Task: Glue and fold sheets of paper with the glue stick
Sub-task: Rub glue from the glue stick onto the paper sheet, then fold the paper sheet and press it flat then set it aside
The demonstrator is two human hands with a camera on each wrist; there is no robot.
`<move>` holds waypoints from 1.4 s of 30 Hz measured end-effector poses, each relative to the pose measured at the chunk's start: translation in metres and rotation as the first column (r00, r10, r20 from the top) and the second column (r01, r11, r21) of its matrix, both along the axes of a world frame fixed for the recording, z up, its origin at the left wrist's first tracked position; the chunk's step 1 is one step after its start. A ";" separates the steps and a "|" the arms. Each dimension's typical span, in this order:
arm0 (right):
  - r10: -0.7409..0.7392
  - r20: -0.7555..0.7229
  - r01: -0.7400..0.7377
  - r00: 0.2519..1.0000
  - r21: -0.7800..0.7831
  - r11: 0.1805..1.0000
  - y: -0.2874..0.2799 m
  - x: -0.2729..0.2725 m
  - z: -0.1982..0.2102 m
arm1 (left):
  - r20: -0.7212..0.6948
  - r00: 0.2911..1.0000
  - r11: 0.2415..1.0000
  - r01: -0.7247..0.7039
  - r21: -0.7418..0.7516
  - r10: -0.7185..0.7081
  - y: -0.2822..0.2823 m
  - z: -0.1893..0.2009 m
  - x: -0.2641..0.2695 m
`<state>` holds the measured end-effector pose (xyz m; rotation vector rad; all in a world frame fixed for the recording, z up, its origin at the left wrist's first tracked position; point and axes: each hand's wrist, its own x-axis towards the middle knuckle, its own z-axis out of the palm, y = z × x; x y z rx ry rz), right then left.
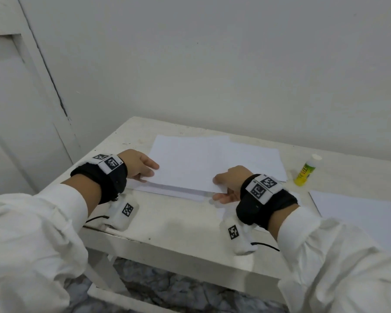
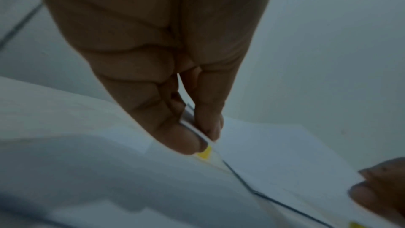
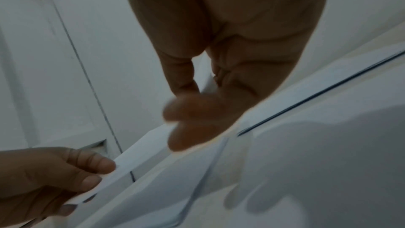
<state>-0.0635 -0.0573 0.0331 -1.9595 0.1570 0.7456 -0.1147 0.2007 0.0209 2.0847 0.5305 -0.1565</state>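
Note:
A white sheet of paper (image 1: 190,163) lies in the middle of the table, its near edge lifted over another sheet (image 1: 174,192) beneath. My left hand (image 1: 142,168) pinches the sheet's near left corner between thumb and fingers; the left wrist view shows the paper edge (image 2: 197,131) in that pinch. My right hand (image 1: 226,188) pinches the near right corner, thumb on top. In the right wrist view the paper (image 3: 142,146) spans between both hands. A yellow-green glue stick (image 1: 306,170) with a white cap stands on the table, to the right of the sheets.
The small white table (image 1: 178,224) stands against a white wall, with a white door at left. Another white sheet (image 1: 359,213) lies at the right edge. More paper (image 1: 257,159) lies behind the held sheet. A patterned floor shows under the table.

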 end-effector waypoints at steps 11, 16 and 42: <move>-0.179 0.094 0.194 0.979 -0.183 0.964 -0.169 -0.007 -0.011 | -0.125 0.910 0.909 0.408 0.083 -0.396 -0.151 -0.011 0.029; -0.159 0.052 0.167 0.986 -0.236 0.957 -0.182 -0.007 -0.018 | -0.209 0.881 0.883 0.455 0.121 -0.425 -0.168 -0.022 0.034; -0.157 -0.012 0.148 0.987 -0.283 0.948 -0.181 -0.006 -0.026 | -0.278 0.820 0.809 0.556 0.188 -0.499 -0.171 -0.024 0.036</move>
